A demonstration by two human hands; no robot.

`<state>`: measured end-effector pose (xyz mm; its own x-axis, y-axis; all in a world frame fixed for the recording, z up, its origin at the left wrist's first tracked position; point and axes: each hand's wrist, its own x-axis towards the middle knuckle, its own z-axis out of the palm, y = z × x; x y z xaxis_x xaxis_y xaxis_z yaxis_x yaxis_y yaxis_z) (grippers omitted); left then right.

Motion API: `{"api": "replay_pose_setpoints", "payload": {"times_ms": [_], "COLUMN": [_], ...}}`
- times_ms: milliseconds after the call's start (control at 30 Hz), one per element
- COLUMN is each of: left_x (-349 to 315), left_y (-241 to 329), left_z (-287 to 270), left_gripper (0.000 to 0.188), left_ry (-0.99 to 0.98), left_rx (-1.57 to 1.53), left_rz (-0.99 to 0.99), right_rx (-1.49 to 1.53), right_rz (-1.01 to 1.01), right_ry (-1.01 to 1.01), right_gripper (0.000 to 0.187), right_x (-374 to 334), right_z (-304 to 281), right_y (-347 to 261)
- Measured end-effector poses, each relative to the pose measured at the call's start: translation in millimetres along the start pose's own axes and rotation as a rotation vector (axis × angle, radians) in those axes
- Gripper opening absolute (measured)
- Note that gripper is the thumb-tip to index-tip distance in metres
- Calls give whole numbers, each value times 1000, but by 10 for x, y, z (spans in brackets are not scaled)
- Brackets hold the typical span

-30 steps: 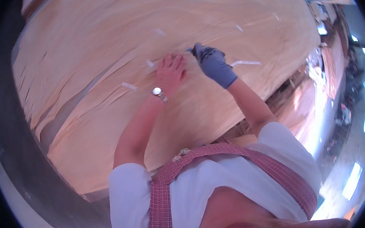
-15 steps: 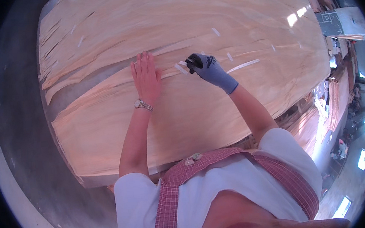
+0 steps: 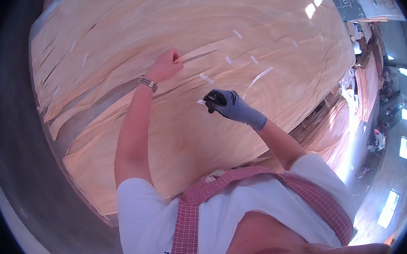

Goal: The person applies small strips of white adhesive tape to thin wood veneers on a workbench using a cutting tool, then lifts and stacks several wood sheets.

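Observation:
A large thin sheet of pale wood veneer lies spread in front of me, split along the grain in places. My left hand, bare with a metal watch at the wrist, is closed on the end of a long loose strip of veneer. My right hand wears a grey-blue glove with dark fingertips and pinches a small white piece of tape just above the sheet. Several short white tape pieces are stuck across the splits nearby.
A grey metal table edge curves along the left and lower left. Stacks of more veneer lie to the right, lower down. At the far right a workshop floor with bright windows shows.
My left hand went from lying flat on the sheet to gripping the loose strip, further up. My right hand drew back toward me, holding a tape piece.

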<state>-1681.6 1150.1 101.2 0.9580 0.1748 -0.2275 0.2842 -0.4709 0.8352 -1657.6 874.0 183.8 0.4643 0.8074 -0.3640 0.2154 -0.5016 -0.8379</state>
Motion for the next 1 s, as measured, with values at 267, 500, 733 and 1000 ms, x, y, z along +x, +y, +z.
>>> {"api": "replay_pose_setpoints", "payload": {"times_ms": [267, 500, 733, 1000], "left_x": [-310, -587, -702, -779], "left_y": [-405, -360, -239, -225], "left_z": [-583, -626, -499, -287], "left_gripper": [16, 19, 22, 16], "left_ry": [-260, -154, 46, 371], "left_rx": [49, 30, -247, 54], "left_rz": [-51, -65, -133, -211], "right_rx": [48, 112, 54, 57], "right_rz": [111, 87, 39, -67], "right_ry": [-72, -119, -161, -118], "right_gripper": [14, 15, 20, 13], "right_x": [48, 246, 355, 431], "right_z": [31, 79, 125, 177], "right_y": [-11, 162, 244, 162]}}
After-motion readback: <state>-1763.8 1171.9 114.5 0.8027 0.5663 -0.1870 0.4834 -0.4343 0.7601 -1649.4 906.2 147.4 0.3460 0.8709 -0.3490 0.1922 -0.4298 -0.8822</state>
